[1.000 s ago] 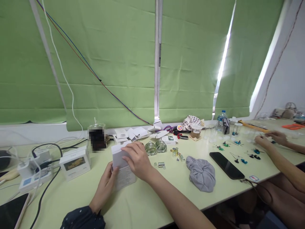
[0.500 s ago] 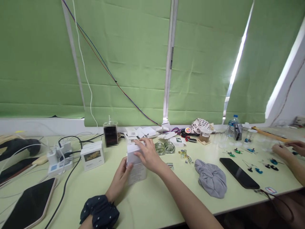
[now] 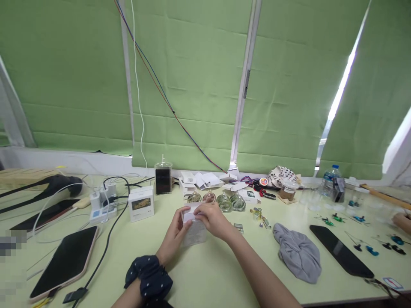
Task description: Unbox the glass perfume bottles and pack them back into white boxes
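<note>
A small white cardboard box (image 3: pixel 195 236) with faint print on its front stands upright on the pale table, between my hands. My left hand (image 3: pixel 172 236) wraps round its left side, thumb on the front. At the top, the fingers of my right hand (image 3: pixel 212 220) are bent together on a flap of the box. Whether anything is inside the box is hidden. Just behind it lie several round clear cases, among them a greenish one (image 3: pixel 224 202) and a reddish one (image 3: pixel 209 197).
At left are a white picture box (image 3: pixel 141 204), a power strip (image 3: pixel 102 210), cables and a tablet (image 3: pixel 66 261). Opened white cartons (image 3: pixel 207 180) lie at the back. Rightward are a grey cloth scrunchie (image 3: pixel 298 252), a black phone (image 3: pixel 341 251), earphones (image 3: pixel 372 250) and another person's hand (image 3: pixel 402 222).
My right hand's fingers, earlier spread over the box top, are now bent in on the flap. The view has swung left, and more round cases show behind the box.
</note>
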The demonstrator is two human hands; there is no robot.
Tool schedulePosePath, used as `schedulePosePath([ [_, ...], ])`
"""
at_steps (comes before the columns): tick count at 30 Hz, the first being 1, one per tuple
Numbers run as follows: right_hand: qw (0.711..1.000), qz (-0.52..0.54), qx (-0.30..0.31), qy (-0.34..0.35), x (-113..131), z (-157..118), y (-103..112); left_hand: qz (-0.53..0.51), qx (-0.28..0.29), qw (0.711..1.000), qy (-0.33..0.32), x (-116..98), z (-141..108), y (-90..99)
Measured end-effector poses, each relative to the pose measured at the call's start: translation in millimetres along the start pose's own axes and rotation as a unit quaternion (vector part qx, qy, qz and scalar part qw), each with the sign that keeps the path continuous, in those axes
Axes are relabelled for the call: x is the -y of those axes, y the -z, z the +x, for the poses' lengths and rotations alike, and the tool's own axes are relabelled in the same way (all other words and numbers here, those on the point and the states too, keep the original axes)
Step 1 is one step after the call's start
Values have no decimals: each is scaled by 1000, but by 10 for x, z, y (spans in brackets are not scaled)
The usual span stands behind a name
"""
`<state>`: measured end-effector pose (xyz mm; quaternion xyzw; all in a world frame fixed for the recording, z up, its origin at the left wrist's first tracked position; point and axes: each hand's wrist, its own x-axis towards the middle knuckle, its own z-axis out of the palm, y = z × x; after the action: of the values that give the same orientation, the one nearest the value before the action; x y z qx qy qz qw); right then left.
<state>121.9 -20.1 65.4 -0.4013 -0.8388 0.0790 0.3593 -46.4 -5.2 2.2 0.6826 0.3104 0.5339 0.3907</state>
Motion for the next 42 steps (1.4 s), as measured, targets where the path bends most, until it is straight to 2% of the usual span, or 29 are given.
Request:
schedulePosePath([
  [2, 1000, 17, -3, 8, -17, -41, -13, 21, -12, 999, -26, 6, -6, 16],
  [4, 1000, 25, -7, 17, -40, -77, -24, 90, -28, 992, -80, 10, -10, 50],
  [6, 999, 33, -14, 29, -74, -112, -46, 197, -49, 967, -154, 6, -11, 99],
  [8, 997, 50, -38, 45, -123, -153, -84, 295, -61, 926, -227, -7, -11, 147],
  [11, 990, 83, -87, 68, -202, -232, -149, 364, -21, 883, -295, -47, -17, 187],
  [14, 983, 115, -125, 63, -239, -314, -183, 371, 33, 871, -320, -107, -25, 178],
  [16, 979, 141, -138, 42, -233, -353, -182, 366, 28, 872, -323, -146, -26, 159],
  [19, 970, 184, -156, 5, -232, -378, -142, 353, -18, 883, -308, -178, -18, 134],
  [23, 954, 230, -186, -57, -414, -409, 33, 291, -31, 931, -218, -158, -6, 115],
  [25, 953, 226, -164, -114, -601, -464, 174, 260, -23, 949, -175, -139, -3, 109],
  [28, 968, 138, -77, -193, -917, -600, 385, 231, -18, 962, -147, -122, 2, 100],
  [31, 970, 80, -28, -226, -1170, -753, 533, 226, -25, 965, -129, -110, 9, 89],
  [34, 968, 78, -31, -238, -1327, -875, 639, 225, -29, 966, -121, -86, 15, 80],
  [38, 960, 81, -70, -260, -1463, -996, 821, 243, -45, 958, -145, -44, 7, 59],
  [42, 945, 73, -141, -286, -1569, -1125, 1005, 283, -66, 940, -181, 0, -31, 35],
])
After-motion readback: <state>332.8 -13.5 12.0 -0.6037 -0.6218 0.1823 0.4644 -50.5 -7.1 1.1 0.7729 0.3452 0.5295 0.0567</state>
